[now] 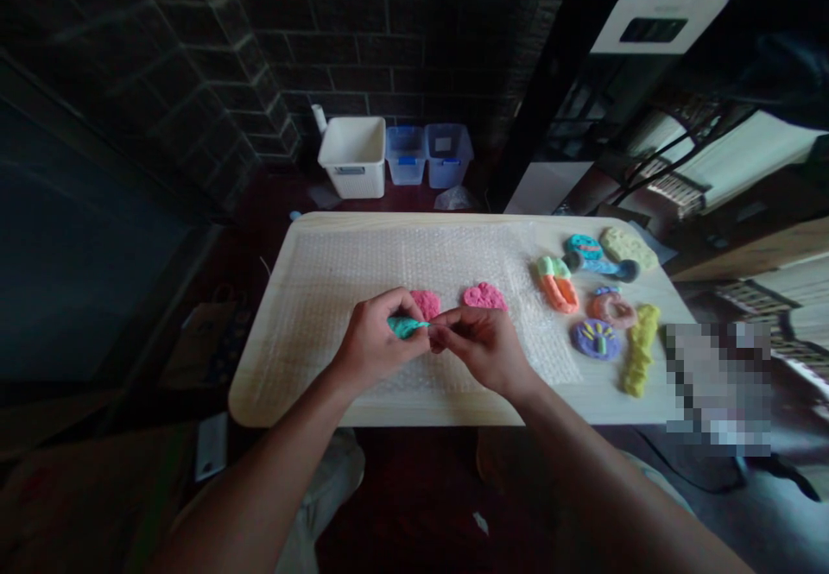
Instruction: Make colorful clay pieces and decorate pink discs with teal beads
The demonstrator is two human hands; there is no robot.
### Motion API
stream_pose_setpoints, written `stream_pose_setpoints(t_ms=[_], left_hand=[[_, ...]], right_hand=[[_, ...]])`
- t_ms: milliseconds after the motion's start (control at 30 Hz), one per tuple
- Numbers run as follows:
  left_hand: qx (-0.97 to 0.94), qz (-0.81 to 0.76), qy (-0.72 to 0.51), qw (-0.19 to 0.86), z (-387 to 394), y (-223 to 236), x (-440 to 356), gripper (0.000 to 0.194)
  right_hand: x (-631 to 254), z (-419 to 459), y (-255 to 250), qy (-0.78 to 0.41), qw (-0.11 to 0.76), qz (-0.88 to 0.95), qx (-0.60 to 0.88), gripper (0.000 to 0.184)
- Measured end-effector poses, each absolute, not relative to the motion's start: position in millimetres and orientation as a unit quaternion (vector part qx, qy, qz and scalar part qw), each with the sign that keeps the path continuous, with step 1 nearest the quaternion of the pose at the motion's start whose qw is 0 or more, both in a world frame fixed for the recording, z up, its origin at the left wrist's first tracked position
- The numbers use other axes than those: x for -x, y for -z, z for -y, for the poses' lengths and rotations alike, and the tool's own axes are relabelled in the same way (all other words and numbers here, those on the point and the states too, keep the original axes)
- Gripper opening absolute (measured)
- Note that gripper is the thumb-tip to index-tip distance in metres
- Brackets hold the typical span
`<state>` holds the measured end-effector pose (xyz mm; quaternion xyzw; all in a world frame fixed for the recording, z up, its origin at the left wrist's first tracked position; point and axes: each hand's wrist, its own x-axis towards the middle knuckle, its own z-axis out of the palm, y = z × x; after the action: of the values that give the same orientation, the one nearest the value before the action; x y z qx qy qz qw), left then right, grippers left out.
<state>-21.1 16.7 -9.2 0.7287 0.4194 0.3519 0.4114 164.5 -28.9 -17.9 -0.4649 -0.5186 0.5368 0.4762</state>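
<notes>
Between the two hands lay one piece of green clay (pixel 402 326), pinched by the left grip (pixel 372 337), its thin end pinched by the right grip (pixel 483 343). Just beyond both grips: two pink lumps (pixel 484 296), which sat on bubble wrap (pixel 363 255). Right of the right grip, the desk (pixel 609 394) carried one orange-and-green piece (pixel 558 287), one purple disc (pixel 586 348), one yellow strip (pixel 641 350).

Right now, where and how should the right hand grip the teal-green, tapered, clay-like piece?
Probably pinch the teal-green, tapered, clay-like piece by its thin tip, coming from the right: the left hand covers much of the wider body, and the tip points toward the right hand.
</notes>
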Motion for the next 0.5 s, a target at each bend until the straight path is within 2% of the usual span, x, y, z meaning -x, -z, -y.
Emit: stream_pose_setpoints(t_ms=[133,300,500], left_hand=[[-0.731,-0.426,-0.347,0.405,-18,10,23,0.011],[-0.754,-0.48,-0.317,0.317,-25,8,31,0.01],[-0.794,-0.492,-0.268,0.235,-36,10,45,0.008]], right_hand=[[-166,25,15,-0.586,0.503,0.447,0.451,0.023],[-177,20,19,-0.56,0.577,0.376,0.46,0.016],[-181,19,25,-0.559,0.526,0.4,0.501,0.025]])
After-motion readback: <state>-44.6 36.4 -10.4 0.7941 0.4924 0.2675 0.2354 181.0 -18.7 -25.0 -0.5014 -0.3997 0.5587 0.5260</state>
